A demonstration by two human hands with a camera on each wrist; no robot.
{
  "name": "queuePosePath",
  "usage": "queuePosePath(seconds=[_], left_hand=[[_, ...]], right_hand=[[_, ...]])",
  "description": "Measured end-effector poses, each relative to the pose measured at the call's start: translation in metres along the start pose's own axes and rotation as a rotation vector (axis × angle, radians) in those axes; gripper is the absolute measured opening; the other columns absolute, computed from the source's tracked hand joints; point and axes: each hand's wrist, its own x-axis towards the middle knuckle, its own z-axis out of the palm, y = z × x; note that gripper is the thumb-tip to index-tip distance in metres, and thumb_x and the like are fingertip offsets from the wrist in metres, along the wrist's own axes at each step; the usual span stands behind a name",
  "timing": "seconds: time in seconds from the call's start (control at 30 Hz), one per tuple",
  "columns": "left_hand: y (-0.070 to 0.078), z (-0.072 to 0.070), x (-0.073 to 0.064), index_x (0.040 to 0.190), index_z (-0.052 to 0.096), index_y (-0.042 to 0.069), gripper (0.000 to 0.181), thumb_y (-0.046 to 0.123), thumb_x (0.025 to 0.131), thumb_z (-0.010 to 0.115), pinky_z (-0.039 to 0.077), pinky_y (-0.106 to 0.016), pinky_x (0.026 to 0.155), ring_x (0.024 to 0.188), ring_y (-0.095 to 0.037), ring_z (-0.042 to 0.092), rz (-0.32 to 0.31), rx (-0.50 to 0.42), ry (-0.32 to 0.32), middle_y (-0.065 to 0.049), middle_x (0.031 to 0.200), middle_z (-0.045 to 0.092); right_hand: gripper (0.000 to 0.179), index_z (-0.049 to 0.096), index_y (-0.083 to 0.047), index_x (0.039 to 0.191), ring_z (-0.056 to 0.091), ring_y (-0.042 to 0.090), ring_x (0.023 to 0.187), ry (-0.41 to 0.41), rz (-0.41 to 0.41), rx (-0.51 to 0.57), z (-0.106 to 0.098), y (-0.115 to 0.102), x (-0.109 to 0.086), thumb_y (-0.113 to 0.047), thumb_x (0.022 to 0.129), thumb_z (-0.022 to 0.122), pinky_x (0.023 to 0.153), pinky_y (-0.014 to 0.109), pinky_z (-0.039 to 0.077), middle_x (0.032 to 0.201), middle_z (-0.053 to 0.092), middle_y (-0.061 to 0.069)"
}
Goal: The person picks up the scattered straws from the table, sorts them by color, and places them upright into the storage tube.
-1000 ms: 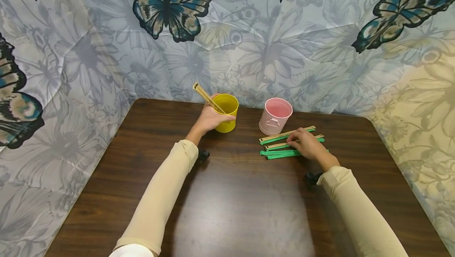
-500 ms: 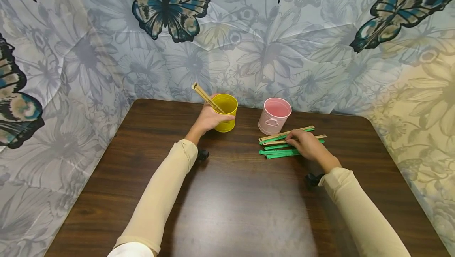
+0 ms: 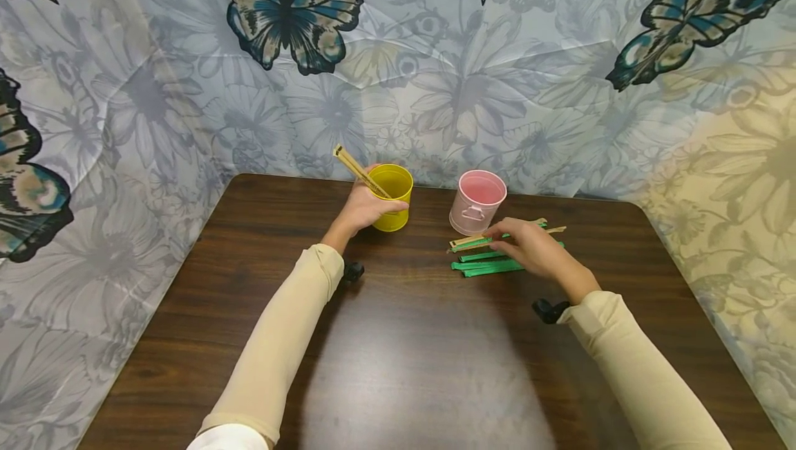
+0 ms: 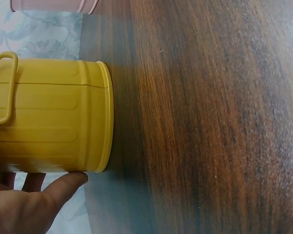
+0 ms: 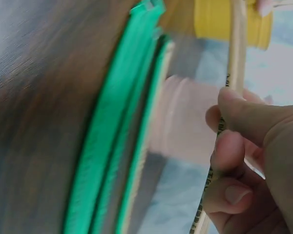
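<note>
My left hand (image 3: 362,209) grips the yellow pail (image 3: 393,220) from its left side, the thumb across the front. Two slim tan sticks (image 3: 353,165) lean out of that pail towards the left. In the left wrist view the pail's side handle (image 4: 10,92) shows, with the thumb close to its base. My right hand (image 3: 531,246) pinches a slim tan stick packet (image 5: 238,46) with black print between thumb and fingers, above the others. Beneath lie several green stick packets (image 3: 485,268) and, behind them, a tan and green one (image 3: 463,241).
A pink pail (image 3: 474,211) with a small handle stands just behind the stick packets, to the right of the yellow pail. The dark wooden table (image 3: 423,353) ends at a patterned butterfly cloth (image 3: 336,111) hanging behind it.
The right hand has lifted the tan stick packet off the green ones and moved slightly left and back with it. The left hand still holds the yellow pail in place.
</note>
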Motion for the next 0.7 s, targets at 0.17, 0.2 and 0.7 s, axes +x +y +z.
queuePosePath(seconds=[0.17,0.2,0.7], left_hand=[[-0.001,-0.001,0.000,0.158,0.029,0.011,0.105,0.015,0.074,0.091,0.046,-0.044,0.113,0.130,-0.028,0.055,0.013,-0.010,0.004,-0.012,0.144,0.054],[-0.001,-0.001,0.000,0.158,0.028,0.011,0.106,0.015,0.074,0.092,0.045,-0.043,0.114,0.131,-0.028,0.054,0.012,-0.014,0.003,-0.012,0.144,0.054],[-0.004,-0.001,0.002,0.160,0.024,0.009,0.107,0.015,0.076,0.091,0.043,-0.044,0.116,0.134,-0.027,0.052,0.019,-0.013,0.004,-0.010,0.149,0.050]], right_hand=[[0.026,0.074,-0.006,0.119,0.066,0.015,0.091,0.085,-0.076,0.030,-0.004,-0.021,0.014,-0.002,0.094,0.070,0.073,0.026,0.053,0.112,0.072,0.007],[0.026,0.075,-0.007,0.119,0.065,0.014,0.087,0.096,-0.081,0.041,-0.005,-0.026,0.017,-0.002,0.094,0.070,0.071,0.025,0.053,0.112,0.073,0.007],[0.013,0.074,-0.015,0.106,0.050,0.012,0.059,0.110,-0.125,0.265,-0.024,-0.110,0.075,-0.015,0.093,0.075,0.053,0.022,0.042,0.085,0.068,0.003]])
